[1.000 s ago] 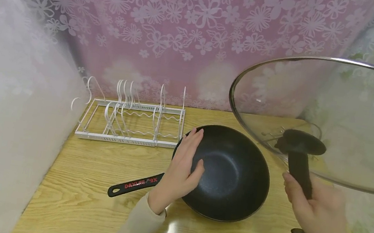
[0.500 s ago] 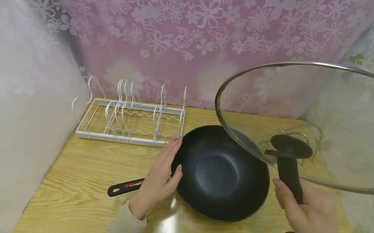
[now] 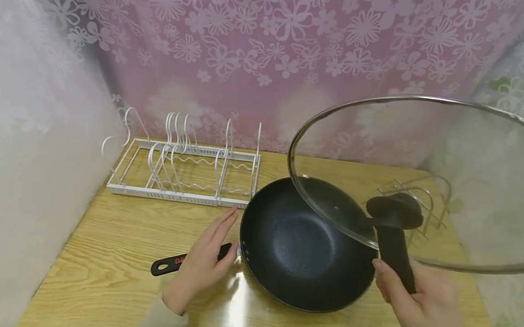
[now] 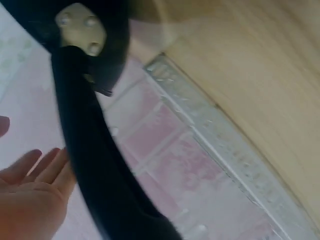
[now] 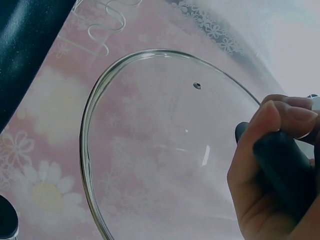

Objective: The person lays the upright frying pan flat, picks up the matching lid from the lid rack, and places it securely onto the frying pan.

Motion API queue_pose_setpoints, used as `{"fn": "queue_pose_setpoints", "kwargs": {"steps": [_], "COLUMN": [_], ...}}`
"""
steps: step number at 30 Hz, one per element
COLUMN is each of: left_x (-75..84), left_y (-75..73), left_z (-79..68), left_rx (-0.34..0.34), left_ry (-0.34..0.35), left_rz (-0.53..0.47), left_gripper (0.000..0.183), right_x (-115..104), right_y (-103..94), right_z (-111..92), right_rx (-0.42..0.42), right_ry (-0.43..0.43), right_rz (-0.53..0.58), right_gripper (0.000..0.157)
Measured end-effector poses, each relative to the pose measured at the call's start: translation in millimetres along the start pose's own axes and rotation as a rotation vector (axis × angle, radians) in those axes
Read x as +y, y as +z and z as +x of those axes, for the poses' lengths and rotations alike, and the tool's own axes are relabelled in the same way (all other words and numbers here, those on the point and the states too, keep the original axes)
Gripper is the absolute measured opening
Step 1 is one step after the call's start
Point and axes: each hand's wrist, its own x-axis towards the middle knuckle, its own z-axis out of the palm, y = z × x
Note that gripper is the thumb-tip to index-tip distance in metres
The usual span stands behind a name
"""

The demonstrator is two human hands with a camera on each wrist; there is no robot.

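Note:
In the head view a black wok-like frying pan (image 3: 308, 247) stands on the table, its handle (image 3: 169, 265) pointing to the left. Over the handle near the pan's rim lies my left hand (image 3: 201, 263), fingers extended; the left wrist view shows the hand (image 4: 35, 195) alongside the black handle (image 4: 92, 140). My right hand (image 3: 427, 307) grips the black upright knob of a large glass lid (image 3: 479, 175). The lid hangs tilted above the pan's right side. In the right wrist view the fingers (image 5: 255, 145) wrap the knob, beside the lid's metal rim (image 5: 86, 150).
A white wire rack (image 3: 180, 196) with upright dividers stands at the back left, close to the pan. Through the lid, a smaller metal wire rack (image 3: 430, 208) shows at the back right. Floral curtains (image 3: 267, 48) enclose the wooden table (image 3: 134, 224).
My left hand has drawn back left from over the pan to its handle. My right hand has carried the lid left and slightly down, so it now overlaps the pan in view.

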Motion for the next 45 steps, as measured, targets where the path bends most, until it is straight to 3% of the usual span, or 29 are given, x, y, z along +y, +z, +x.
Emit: {"fn": "queue_pose_setpoints", "kwargs": {"steps": [3,12,21,29,45], "left_x": [-5.8,-20.3,-22.5,-21.8,-24.8], "left_y": [-2.1,0.3,5.1,2.7,5.7], "left_z": [-7.0,-23.2,-28.6,-29.7,-32.0], "left_rx": [-0.019,-0.042,-0.058,-0.091,-0.075], "left_ry": [0.005,0.032,-0.002,-0.021,-0.008], "left_rz": [0.038,0.126,0.130,0.135,0.134], "left_gripper": [0.059,0.056,0.047,0.040,0.039], "right_x": [3.4,1.7,2.8,3.8,2.1], "right_y": [1.4,0.9,5.9,11.9,10.0], "right_z": [-3.6,-9.9,-10.2,-12.4,-10.9], "right_rx": [-0.020,-0.164,-0.264,-0.306,-0.468], "right_ry": [0.010,0.212,0.242,0.303,0.612], "right_rz": [0.026,0.047,0.195,0.300,0.508], "right_gripper": [0.029,0.044,0.044,0.042,0.029]}}
